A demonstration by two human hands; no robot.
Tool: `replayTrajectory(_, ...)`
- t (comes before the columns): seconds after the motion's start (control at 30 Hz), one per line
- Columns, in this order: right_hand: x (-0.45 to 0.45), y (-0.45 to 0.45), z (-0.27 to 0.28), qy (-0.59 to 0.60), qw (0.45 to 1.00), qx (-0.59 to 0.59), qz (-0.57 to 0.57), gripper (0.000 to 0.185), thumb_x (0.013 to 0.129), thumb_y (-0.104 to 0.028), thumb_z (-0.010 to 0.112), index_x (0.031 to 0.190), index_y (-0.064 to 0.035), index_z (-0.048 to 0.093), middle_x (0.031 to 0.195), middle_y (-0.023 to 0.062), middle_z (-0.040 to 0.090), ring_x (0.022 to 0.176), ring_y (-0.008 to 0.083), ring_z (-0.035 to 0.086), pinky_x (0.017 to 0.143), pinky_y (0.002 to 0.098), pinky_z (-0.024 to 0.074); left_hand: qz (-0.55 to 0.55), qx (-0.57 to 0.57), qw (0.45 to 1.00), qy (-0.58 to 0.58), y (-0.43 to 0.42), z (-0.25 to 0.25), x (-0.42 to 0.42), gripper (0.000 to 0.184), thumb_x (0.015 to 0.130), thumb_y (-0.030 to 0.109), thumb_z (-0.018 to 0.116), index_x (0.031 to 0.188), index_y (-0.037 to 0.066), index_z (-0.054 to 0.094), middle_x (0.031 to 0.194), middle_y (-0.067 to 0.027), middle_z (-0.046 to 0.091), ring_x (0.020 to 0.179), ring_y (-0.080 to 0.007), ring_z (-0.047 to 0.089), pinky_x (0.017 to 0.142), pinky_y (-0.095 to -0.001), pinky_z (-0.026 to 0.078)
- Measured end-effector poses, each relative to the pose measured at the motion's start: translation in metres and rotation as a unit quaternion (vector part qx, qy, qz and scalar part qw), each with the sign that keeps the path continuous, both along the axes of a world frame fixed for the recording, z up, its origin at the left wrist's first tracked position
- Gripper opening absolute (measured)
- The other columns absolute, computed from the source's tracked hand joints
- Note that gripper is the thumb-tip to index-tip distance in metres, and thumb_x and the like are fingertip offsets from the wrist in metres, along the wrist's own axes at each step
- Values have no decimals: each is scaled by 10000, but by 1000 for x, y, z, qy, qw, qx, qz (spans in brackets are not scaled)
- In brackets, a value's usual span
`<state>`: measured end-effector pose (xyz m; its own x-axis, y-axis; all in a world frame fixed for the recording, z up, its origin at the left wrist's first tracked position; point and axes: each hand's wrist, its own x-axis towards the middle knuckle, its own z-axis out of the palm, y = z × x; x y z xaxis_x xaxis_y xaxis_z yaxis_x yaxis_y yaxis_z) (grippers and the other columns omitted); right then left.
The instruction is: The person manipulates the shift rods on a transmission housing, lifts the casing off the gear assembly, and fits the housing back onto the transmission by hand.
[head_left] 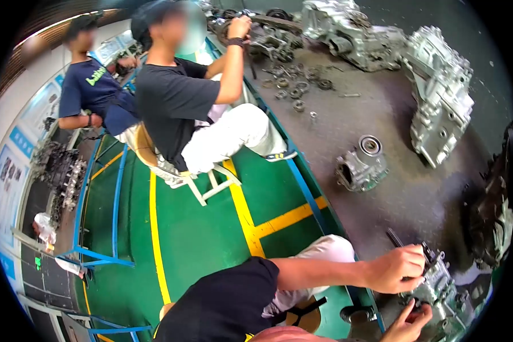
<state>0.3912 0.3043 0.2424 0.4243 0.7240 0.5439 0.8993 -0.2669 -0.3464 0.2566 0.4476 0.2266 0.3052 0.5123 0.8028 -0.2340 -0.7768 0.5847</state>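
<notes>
Fingers curled, my left hand (394, 270) is closed over the upper part of a silvery metal assembly (439, 282) at the lower right; what it grips is hidden. A dark rod (393, 237) sticks out just above this hand. My right hand (409, 324) is below it at the bottom edge, its thumb and fingers bent together around a small dark part on the near side of the assembly. That part is too small to name.
A round-mouthed housing (361, 165) stands on the dark workbench (382, 211). Beyond lie gears (298, 106), small parts and large metal casings (439, 97). Two people (174, 108) sit at the upper left. A dark casing (493, 211) is at the right edge.
</notes>
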Motion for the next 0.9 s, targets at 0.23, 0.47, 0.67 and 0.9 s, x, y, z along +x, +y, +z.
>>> replayTrajectory(0.23,0,1,1,-35,999,-15,-6,287,939,-333,773,932,-71,657,704,117,670,542,284,650,490,378,516,-9,21,999,-47,-7,0,10,227,832,12,684,686,5,511,759,-112,520,766,-313,483,704,-425,429)
replayTrajectory(0.47,2,-1,3,-32,999,-11,27,263,966,-319,732,952,-65,666,697,113,664,515,274,634,452,391,486,-5,11,999,-36,-11,-7,15,224,838,26,692,676,14,537,787,-86,584,775,-291,507,721,-416,425)
replayTrajectory(0.67,-6,3,10,-39,999,14,28,264,940,-321,768,950,-80,662,715,106,675,526,256,648,464,369,499,-9,14,999,-46,-10,-7,16,226,814,15,687,670,2,513,745,-110,518,764,-307,488,693,-421,421)
replayTrajectory(0.9,-4,3,15,-58,998,-29,6,278,921,-330,793,946,-84,664,735,97,692,550,249,670,495,348,532,-19,-2,999,-27,-11,-8,15,230,863,35,678,678,7,543,787,-90,589,774,-297,511,730,-417,432)
